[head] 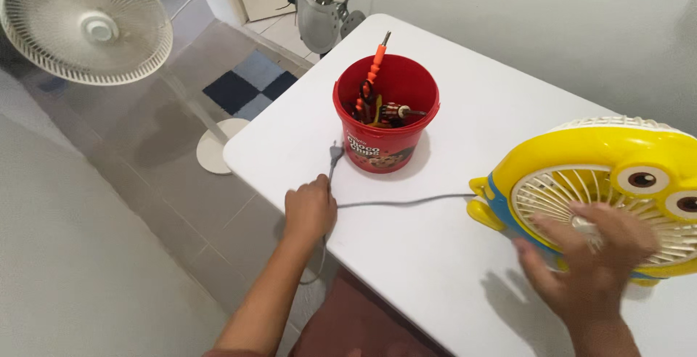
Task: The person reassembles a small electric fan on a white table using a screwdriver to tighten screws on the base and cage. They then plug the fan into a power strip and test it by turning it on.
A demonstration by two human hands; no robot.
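While our left hand [310, 208] closes around the grey power cord [406, 202] at the near edge of the white counter [472, 88], our right hand [592, 255] lies spread wide, fingers open, against the grille of the yellow cartoon-faced fan [602, 161]. From the left hand the cord runs across to the fan, and its plug [335, 155] sticks up just beyond our knuckles. Just past the plug stands a red bucket [386, 121] holding tools.
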